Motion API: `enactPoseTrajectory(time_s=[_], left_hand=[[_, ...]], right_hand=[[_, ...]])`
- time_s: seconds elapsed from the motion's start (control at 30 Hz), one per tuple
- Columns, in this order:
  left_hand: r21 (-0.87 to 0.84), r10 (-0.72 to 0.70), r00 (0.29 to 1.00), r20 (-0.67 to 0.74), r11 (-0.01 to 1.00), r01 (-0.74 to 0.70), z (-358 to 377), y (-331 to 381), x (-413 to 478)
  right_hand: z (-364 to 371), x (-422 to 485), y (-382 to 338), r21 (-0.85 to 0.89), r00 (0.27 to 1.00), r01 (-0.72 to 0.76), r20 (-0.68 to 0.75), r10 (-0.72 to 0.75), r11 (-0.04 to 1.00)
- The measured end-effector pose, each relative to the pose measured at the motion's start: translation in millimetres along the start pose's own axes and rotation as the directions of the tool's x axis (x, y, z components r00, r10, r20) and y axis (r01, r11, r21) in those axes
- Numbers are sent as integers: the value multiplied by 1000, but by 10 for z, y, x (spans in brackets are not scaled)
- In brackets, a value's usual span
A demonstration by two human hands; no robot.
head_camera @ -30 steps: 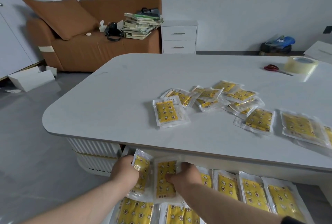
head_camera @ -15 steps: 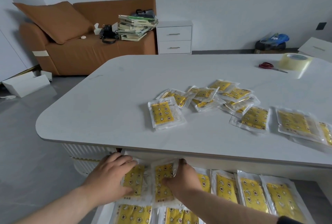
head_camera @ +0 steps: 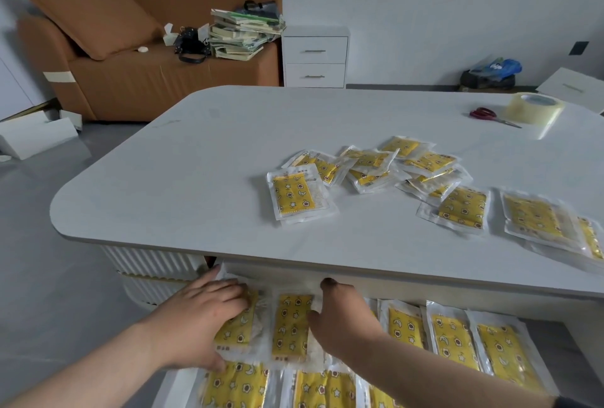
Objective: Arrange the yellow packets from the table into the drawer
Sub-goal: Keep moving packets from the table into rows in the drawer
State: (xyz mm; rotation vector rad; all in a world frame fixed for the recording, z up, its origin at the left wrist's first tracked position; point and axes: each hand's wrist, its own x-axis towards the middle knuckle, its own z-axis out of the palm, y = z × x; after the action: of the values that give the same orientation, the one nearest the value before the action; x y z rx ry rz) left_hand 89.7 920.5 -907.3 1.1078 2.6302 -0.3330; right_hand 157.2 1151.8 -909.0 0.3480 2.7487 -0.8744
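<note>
Yellow shows under the left hand (head_camera: 199, 319), which lies flat with fingers straight, pressing a packet (head_camera: 240, 326) down at the far-left end of the drawer (head_camera: 175, 388). The right hand (head_camera: 343, 319) rests against the edge of the next packet (head_camera: 291, 326); I cannot tell whether it pinches or only nudges. It looks like the squaring-up step. The next move is likely a reach up to the table (head_camera: 196, 178), where loose packets (head_camera: 408, 172) wait, with the near stack (head_camera: 295, 193) easiest to take.
</note>
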Motion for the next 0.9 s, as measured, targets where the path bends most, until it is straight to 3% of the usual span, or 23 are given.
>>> enactPoseTrajectory(time_s=[0.17,0.33,0.6,0.9], left_hand=[[46,-7,1000,16,999,6,-42,42,23],[89,-2,1000,30,996,0,-109,102,42],[90,-28,1000,13,996,26,-92,125,69],[64,-57,998,-3,996,57,-78,141,67]], right_hand=[[-97,-22,8,-357,971,224,6,-237,907],[23,-65,58,-477,891,452,290,-350,754],[76,21,173,-389,891,451,247,-381,803],[111,76,176,-514,869,489,217,-445,705]])
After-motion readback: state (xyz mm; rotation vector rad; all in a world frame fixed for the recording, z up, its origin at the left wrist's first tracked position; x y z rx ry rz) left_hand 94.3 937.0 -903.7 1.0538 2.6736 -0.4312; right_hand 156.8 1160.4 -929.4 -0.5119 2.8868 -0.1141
